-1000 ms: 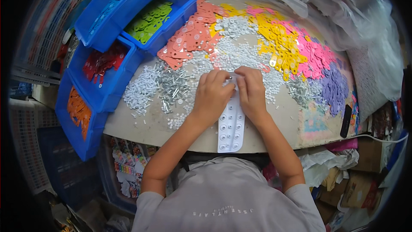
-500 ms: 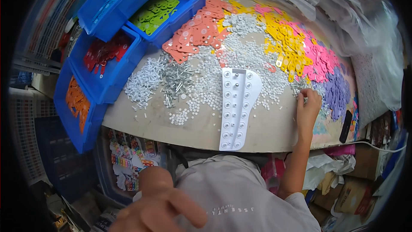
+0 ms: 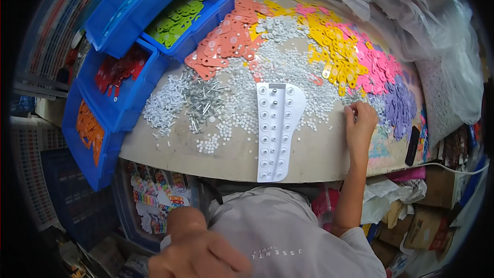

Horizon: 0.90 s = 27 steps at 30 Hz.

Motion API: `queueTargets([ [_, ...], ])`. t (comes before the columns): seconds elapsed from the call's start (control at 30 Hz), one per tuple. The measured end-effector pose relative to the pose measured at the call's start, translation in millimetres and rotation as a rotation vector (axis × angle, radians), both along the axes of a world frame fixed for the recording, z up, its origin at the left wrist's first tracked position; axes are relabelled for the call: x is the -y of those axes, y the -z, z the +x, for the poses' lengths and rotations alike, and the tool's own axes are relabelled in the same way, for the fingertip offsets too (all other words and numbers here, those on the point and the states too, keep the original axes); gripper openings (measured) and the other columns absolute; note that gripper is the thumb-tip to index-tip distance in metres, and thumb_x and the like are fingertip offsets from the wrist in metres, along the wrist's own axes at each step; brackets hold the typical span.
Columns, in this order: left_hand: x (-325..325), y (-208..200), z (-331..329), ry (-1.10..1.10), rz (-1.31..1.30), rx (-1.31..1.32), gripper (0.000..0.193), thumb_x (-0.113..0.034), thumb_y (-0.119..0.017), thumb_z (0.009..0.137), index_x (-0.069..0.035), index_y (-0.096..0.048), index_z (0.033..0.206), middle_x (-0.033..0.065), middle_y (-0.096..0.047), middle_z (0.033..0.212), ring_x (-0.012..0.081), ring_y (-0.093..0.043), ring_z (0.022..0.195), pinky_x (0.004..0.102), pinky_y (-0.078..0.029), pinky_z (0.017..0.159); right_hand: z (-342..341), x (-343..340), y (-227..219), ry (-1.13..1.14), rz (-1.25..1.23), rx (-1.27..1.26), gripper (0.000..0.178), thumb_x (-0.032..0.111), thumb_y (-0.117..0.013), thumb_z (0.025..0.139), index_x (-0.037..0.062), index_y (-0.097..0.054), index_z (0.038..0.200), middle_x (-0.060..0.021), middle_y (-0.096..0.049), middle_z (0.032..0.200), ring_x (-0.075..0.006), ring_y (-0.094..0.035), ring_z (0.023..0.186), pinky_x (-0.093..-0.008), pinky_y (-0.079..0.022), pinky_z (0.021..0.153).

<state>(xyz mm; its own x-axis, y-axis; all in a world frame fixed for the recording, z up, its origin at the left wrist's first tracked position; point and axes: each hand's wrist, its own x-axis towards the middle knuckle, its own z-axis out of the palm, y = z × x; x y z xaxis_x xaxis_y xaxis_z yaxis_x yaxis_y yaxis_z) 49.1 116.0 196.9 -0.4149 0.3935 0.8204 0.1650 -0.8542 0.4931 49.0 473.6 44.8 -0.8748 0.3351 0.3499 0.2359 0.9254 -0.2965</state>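
Observation:
My right hand [image 3: 363, 119] is at the right part of the table, thumb and fingers pinched together at the edge of a small heap of metal pins [image 3: 353, 98]. Whatever lies between the fingertips is too small to make out. Close to my body, over the grey shirt, my left hand [image 3: 203, 257] is blurred, its fingers partly hidden. Between the hands lies a white plastic jig [image 3: 274, 134], its rows of round sockets running away from me. Two shiny pins [image 3: 275, 97] stand in its middle channel at the far end.
Loose white caps [image 3: 242, 98] spread over the table [image 3: 226, 162]. Around them lie white pins [image 3: 164, 100], silver pins [image 3: 203, 98], and coral [image 3: 226, 41], yellow [image 3: 337, 62], pink [image 3: 378, 67] and purple tags [image 3: 399, 108]. Blue bins [image 3: 116, 105] stand left; a black bar [image 3: 412, 145] lies right.
The view has shifted slightly, so the table items appear further left. My right hand stays by the metal pins with its fingers pinched. My left hand has moved a little, still near my body.

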Motion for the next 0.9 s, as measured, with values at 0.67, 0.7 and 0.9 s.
queueTargets([
  [0.67,35,133,-78,-1.323,-0.979,0.476,0.011,-0.008,-0.061,0.098,-0.001,-0.069,0.094,0.0051,-0.062,0.081,0.0175,-0.058,0.077,0.0295,-0.044,0.072,-14,-12,12,-0.137,0.011,0.017,0.009,0.001,-0.067,0.084,0.0026,-0.061,0.091,-0.0122,-0.060,0.089,-0.0322,-0.055,0.092,-0.0421,-0.043,0.085],
  [0.7,39,137,-86,-1.381,-1.102,0.250,0.008,-0.007,-0.064,0.094,-0.002,-0.070,0.093,0.0061,-0.063,0.085,0.0210,-0.058,0.082,0.0323,-0.045,0.076,-15,-10,11,-0.132,0.031,0.028,0.010,0.002,-0.066,0.084,0.0030,-0.060,0.092,-0.0123,-0.060,0.091,-0.0327,-0.055,0.095,-0.0427,-0.042,0.087],
  [0.9,29,157,-98,-1.320,-1.312,-0.240,0.011,-0.006,-0.073,0.081,-0.006,-0.072,0.092,0.0066,-0.061,0.095,0.0273,-0.057,0.096,0.0402,-0.044,0.086,-15,2,15,-0.087,-0.046,-0.047,0.007,0.001,-0.062,0.090,0.0015,-0.060,0.097,-0.0124,-0.061,0.092,-0.0306,-0.055,0.091,-0.0404,-0.043,0.084],
])
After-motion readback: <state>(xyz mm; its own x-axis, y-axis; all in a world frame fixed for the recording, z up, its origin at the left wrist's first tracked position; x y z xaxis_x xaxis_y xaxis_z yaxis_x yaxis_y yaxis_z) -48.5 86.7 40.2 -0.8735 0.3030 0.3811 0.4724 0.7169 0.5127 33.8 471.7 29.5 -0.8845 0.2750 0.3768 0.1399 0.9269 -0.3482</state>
